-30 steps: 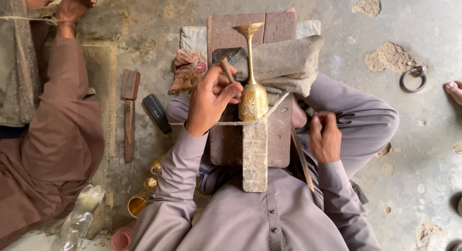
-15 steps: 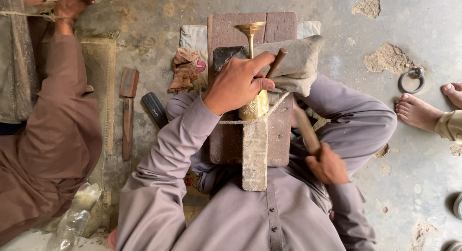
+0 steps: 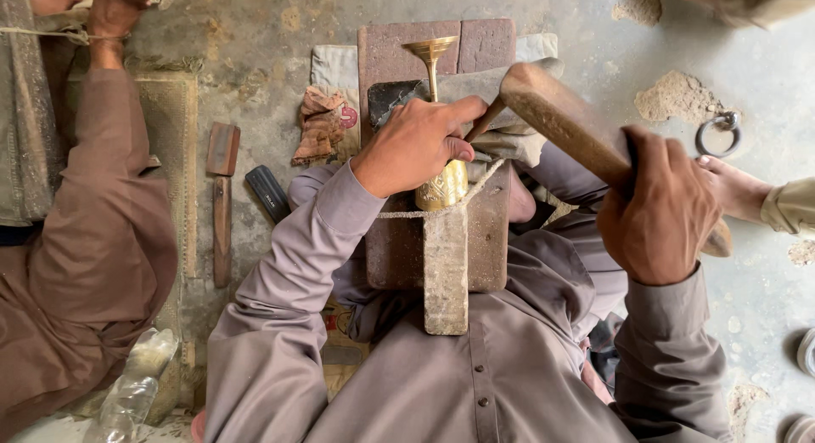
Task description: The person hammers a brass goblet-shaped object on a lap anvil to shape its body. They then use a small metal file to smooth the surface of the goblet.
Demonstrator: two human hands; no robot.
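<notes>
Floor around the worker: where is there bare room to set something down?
Bare concrete lies between the metal ring and the sand pile, and above the wooden tool. It is crowded at the brick slab, where the left hand steadies the brass goblet.

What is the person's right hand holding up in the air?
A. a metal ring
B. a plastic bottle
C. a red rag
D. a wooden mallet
D: the right hand grips the handle of a wooden mallet, raised above the brass goblet that the left hand steadies on the block.
</notes>
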